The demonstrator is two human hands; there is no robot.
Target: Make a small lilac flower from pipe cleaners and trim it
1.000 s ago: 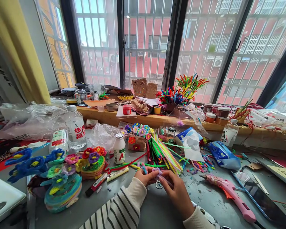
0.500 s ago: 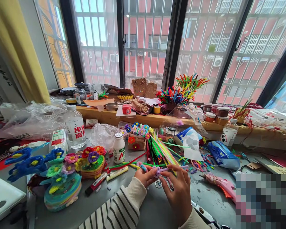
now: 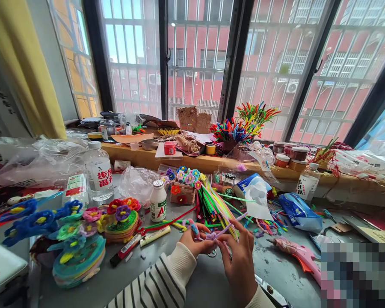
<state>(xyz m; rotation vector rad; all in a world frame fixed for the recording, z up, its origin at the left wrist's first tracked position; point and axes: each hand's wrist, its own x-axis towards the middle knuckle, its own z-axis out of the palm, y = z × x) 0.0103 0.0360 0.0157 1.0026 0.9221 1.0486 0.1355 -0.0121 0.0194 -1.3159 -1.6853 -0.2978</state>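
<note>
Free end of the lilac pipe cleaner point(image 3: 212, 235) tilts higher than half a second ago, right of the white bottle point(image 3: 158, 201). Left hand point(image 3: 194, 242) pinches its loops between fingers; right hand point(image 3: 239, 259) grips the tail. Loops formed; tail seemingly left unworked.

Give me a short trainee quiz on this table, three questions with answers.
1. True or false: the pink glue gun lies on the table, right of the right hand.
2. Choose: the pipe cleaner in the left hand's grip is A green, B lilac, C red.
3. Fill in: the white bottle with a red A stands to the ____ of the left hand.
Key: 1 true; 2 B; 3 left.
</note>
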